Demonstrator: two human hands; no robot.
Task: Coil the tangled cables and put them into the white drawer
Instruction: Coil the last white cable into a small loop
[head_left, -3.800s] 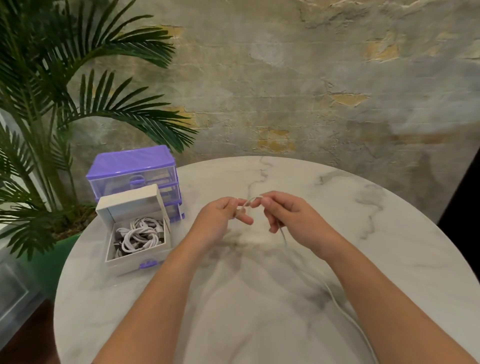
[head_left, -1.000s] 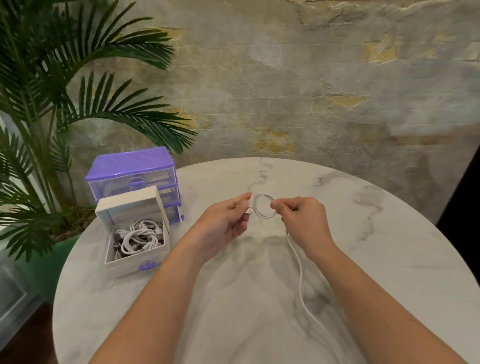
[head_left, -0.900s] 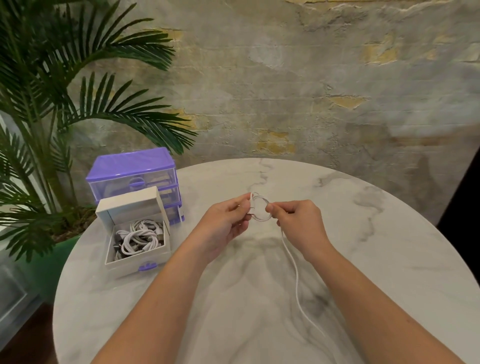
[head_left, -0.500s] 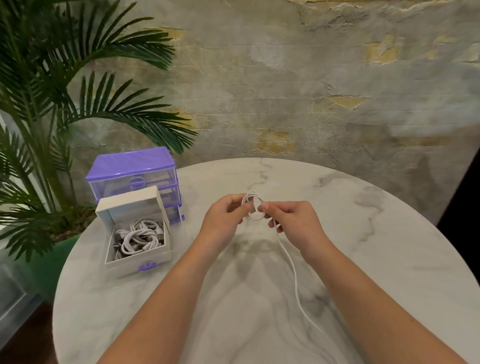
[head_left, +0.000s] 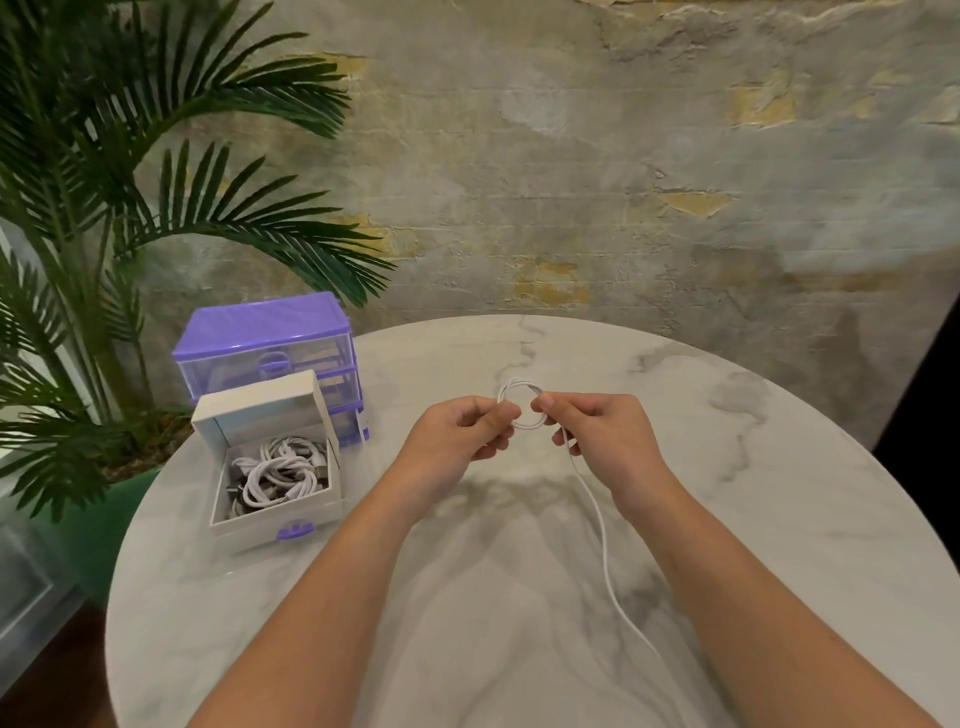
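**Head view: a small white coil pinched between both my hands**

Head view, above the round marble table (head_left: 779, 493); my left hand (head_left: 457, 436) pinches the left side of a small coil of white cable (head_left: 521, 408) between thumb and fingers; my right hand (head_left: 602, 431) pinches its right side, fingers curled; the loose tail runs under my right wrist toward me across the tabletop; the white drawer (head_left: 275, 519) sits open at the table's left edge, coiled cables (head_left: 275, 475) inside; a purple drawer unit (head_left: 270, 338) stands just behind it, a palm (head_left: 130, 182) beyond.
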